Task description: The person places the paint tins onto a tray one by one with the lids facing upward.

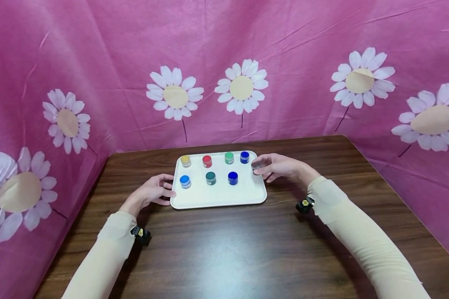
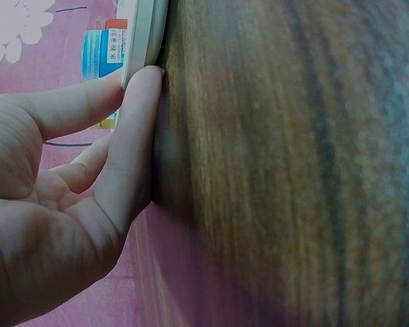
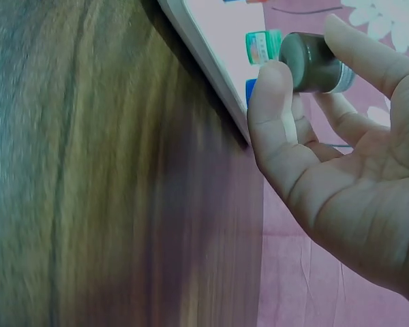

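A white tray (image 1: 220, 198) lies on the table with several small paint jars standing on it in two rows. My left hand (image 1: 154, 191) pinches the tray's left edge; its fingertips meet at the rim in the left wrist view. In my right hand (image 1: 276, 167) is a dark brown paint jar (image 3: 315, 63), held between thumb and fingers at the tray's right edge. On the tray, the back row has a yellow jar (image 1: 186, 161), a red jar (image 1: 207, 161), a light green jar (image 1: 229, 158) and a dark blue jar (image 1: 245, 157).
In the tray's front row stand a light blue jar (image 1: 185, 181), a dark green jar (image 1: 210, 178) and another dark blue jar (image 1: 233, 178). The brown wooden table (image 1: 224, 249) extends toward me. Behind it hangs a pink cloth (image 1: 209, 37) with daisies.
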A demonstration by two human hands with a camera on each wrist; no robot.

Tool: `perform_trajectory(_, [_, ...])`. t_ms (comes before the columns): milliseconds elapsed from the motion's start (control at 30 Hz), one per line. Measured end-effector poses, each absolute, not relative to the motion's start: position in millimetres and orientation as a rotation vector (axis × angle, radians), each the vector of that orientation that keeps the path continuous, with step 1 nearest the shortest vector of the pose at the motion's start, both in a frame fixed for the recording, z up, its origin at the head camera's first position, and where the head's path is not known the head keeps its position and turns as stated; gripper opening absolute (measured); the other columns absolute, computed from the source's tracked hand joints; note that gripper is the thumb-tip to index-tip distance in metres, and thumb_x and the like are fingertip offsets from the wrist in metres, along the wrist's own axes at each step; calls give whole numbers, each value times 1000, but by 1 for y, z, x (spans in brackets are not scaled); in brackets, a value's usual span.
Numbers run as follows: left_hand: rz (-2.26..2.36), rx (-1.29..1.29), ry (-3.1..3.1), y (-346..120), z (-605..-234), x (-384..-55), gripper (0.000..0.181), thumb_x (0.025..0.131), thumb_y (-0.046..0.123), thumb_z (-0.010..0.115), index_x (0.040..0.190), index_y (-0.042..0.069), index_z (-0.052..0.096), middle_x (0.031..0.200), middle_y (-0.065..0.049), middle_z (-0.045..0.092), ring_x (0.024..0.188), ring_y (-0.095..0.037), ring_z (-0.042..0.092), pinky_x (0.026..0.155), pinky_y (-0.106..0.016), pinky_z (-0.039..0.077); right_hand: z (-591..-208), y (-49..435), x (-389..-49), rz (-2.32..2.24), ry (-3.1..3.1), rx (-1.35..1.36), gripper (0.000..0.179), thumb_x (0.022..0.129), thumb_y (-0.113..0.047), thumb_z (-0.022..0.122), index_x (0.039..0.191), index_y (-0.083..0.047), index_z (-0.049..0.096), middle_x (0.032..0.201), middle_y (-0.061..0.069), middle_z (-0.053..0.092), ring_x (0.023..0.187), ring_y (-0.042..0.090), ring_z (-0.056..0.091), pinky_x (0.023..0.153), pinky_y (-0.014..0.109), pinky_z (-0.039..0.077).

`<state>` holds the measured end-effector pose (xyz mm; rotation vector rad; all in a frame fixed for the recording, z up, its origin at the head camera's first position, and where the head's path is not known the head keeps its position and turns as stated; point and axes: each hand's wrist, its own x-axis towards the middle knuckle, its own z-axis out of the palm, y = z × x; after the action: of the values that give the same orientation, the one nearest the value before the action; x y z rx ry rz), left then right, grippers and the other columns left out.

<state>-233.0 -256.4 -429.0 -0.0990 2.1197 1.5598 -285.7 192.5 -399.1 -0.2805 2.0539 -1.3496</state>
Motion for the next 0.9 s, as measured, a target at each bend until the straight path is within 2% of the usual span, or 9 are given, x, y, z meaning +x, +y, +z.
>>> perform_trajectory(200, [1553,-103,2128,-256,-427,-231,69,92,-4,70,151,-1,33,120,-21,51,88,-22,63,74,-41,62,-406,183,-286,-1344,2045,-298,57,95,-18,72,144,-1,47,109,13,51,87,25,63,75,37,59])
perform_trajectory(500, [1552,-113,2131,-256,-429,-232,68,92,-4,70,150,-1,35,121,-21,52,89,-23,63,75,-41,62,-414,179,-284,-1333,2052,-342,53,92,-8,74,139,1,50,114,9,53,82,18,56,67,30,54])
perform_trajectory(733, [1548,-120,2141,-256,-429,-233,67,92,-4,70,149,0,36,120,-20,52,88,-22,63,75,-41,62,-418,178,-286,-1296,2092,-370,51,90,-5,75,136,1,55,101,9,52,75,15,51,61,26,49])
perform_trajectory(900, [1553,-118,2140,-256,-430,-234,67,91,-5,70,149,0,36,120,-21,52,88,-22,64,74,-41,62,-420,177,-287,-1279,2100,-377,50,90,-4,75,136,1,57,102,10,49,73,15,50,59,25,47])
